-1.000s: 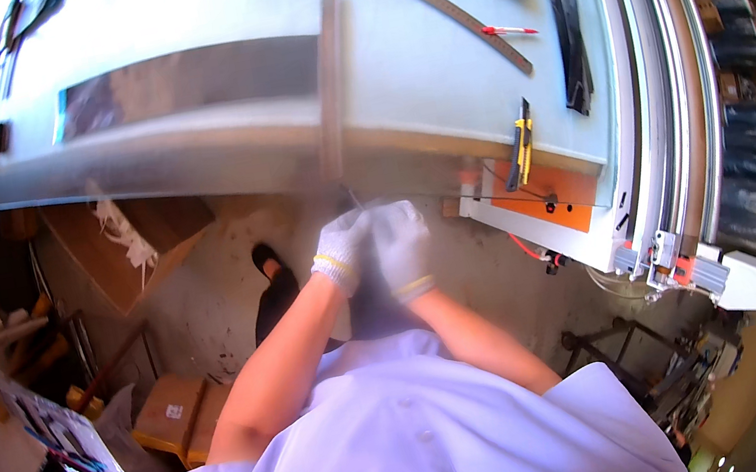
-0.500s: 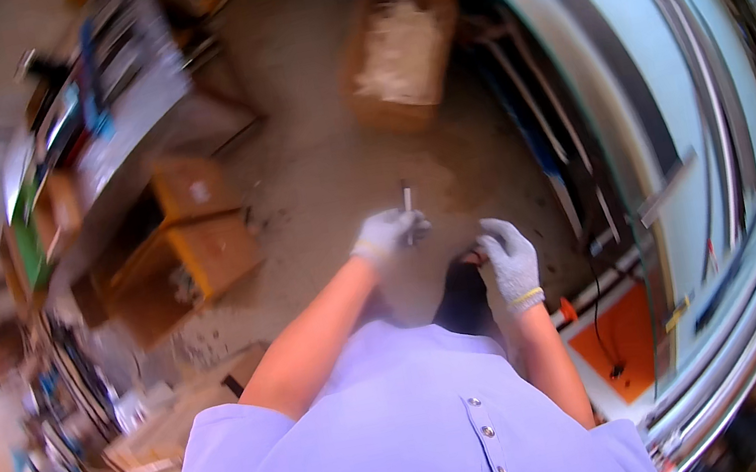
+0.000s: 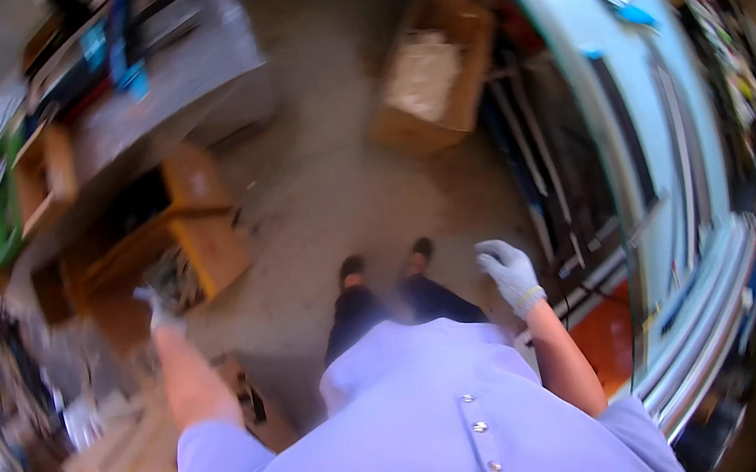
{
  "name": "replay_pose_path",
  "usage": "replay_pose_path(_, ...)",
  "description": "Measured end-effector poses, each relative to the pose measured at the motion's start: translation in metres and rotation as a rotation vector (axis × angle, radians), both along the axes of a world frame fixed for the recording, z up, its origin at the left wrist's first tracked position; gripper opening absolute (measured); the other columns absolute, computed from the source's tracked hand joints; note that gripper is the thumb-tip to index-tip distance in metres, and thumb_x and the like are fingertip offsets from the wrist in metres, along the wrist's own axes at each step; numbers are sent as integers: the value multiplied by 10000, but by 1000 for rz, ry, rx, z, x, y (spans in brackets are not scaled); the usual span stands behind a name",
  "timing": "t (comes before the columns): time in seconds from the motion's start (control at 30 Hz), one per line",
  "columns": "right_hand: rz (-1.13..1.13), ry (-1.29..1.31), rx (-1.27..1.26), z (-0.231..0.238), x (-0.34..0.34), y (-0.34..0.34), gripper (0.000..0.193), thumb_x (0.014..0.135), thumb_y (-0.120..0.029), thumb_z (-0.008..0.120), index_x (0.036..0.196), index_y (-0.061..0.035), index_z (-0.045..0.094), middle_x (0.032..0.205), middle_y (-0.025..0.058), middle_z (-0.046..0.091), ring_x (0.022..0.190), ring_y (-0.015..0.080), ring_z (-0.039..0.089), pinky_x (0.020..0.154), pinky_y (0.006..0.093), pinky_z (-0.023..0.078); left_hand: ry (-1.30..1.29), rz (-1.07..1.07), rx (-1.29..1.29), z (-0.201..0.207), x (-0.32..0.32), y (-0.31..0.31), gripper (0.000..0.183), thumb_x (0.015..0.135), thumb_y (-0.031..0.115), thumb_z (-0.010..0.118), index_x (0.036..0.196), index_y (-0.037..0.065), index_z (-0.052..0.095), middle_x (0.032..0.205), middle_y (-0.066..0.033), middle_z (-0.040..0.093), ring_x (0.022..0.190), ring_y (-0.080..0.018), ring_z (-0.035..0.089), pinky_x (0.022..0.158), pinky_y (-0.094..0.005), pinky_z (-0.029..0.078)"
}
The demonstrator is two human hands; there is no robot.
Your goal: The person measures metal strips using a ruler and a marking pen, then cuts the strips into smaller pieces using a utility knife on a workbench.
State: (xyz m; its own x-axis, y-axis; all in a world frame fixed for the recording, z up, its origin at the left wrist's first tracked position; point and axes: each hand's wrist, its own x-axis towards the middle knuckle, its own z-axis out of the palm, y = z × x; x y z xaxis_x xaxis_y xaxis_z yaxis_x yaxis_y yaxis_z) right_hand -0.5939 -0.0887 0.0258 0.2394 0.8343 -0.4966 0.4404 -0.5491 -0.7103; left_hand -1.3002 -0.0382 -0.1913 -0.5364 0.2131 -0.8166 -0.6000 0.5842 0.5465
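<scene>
My left hand (image 3: 163,314), in a pale work glove, is stretched out to the left beside an open-topped brown box (image 3: 214,250). Motion smears its fingers, so whether they grip anything cannot be made out. Small greyish pieces (image 3: 178,276) lie in the box close to that hand. My right hand (image 3: 510,275), gloved in light grey with a yellowish cuff, hovers over the floor at my right side. Its fingers are loosely bent and apart, and nothing shows in them.
A glass-edged bench (image 3: 633,221) with long metal profiles runs along my right. Ahead on the floor stands a cardboard box (image 3: 425,132) with whitish contents. Cardboard (image 3: 122,448) is stacked at my lower left, and a cluttered grey table (image 3: 220,87) stands at far left.
My left hand has swung from the middle out to the left; the short whitish stick seen in it earlier is no longer clearly visible. My right hand has shifted slightly down.
</scene>
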Motion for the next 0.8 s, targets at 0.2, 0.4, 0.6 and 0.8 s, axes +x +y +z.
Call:
replay_pose_path(0.2,-14,-194,149,-1,26,-18,321,929,-264,638,1141,-37,720,1135,173,724,1049,332,688,918,395,536,-88,-343,-213,-40,34,26,458,1060,428,499,1395,125,574,1339,-104,587,1225,-297,500,1104,-540,355)
replay_pose_path(0.4,-346,-145,159,-3,65,-50,254,938,-258,684,1098,-64,716,1074,165,738,1032,341,702,914,415,550,-25,-635,-381,-37,163,119,508,1033,389,556,1455,106,535,1452,-97,539,1339,-282,465,1141,-495,343)
replay_pose_path(0.6,-758,-410,285,-19,197,-67,198,918,-235,696,1035,-78,729,1037,161,732,992,358,689,877,441,547,57,-948,-187,-44,364,240,584,1007,349,614,1515,88,496,1564,-90,491,1453,-267,430,1178,-451,330)
replay_pose_path(0.8,-1049,-739,-7,-47,376,-56,455,860,-333,777,1208,-81,627,1086,190,668,958,379,675,846,476,551,700,-1522,670,25,693,271,442,1017,289,604,1254,-79,661,1257,-168,711,1138,-268,663,1028,-361,478)
